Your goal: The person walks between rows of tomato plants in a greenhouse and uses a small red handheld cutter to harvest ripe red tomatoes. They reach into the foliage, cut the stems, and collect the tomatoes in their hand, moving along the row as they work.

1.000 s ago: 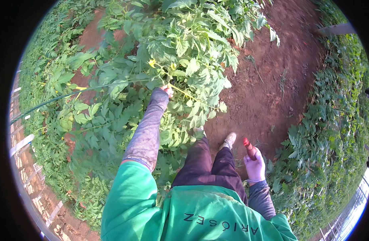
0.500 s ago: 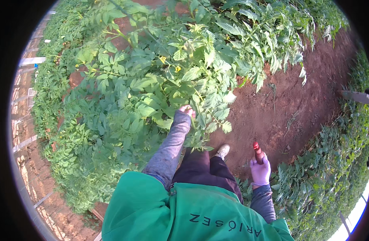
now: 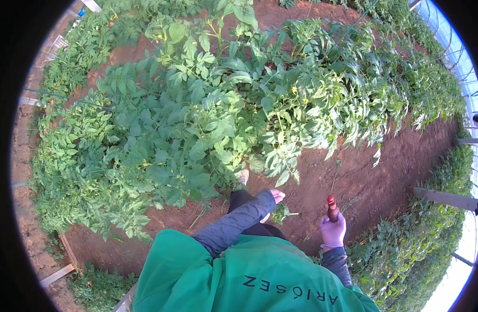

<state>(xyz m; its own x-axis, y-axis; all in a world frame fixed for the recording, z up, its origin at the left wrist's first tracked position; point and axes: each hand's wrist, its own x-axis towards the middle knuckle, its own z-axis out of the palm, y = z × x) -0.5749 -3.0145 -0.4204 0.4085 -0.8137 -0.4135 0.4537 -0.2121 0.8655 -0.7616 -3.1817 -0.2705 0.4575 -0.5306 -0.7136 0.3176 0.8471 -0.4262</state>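
Note:
My right hand (image 3: 333, 230), in a pale lilac glove, is closed around a small brown bottle-shaped thing (image 3: 332, 209) with a red top, held upright. My left hand (image 3: 277, 195) is out in front of my body over the path, its fingers stretched and apparently holding nothing. Just below it is a loose leafy sprig (image 3: 282, 213) with a pale stem end; whether it is falling or lies on the soil I cannot tell. Ahead stand bushy tomato plants (image 3: 218, 125) with a few yellow flowers (image 3: 294, 90). The nearest leaves are a little beyond my left hand.
A reddish soil path (image 3: 374, 166) runs between the plants and a second green row (image 3: 405, 239) on the right. A pale post (image 3: 447, 199) leans in from the right edge. One of my shoes (image 3: 243, 177) shows by the foliage. Thin lines cross above the plants.
My left hand has come out of the leaves, toward my body and right. A loose sprig now shows below it. My right hand keeps its hold. The view has shifted, and I stand differently.

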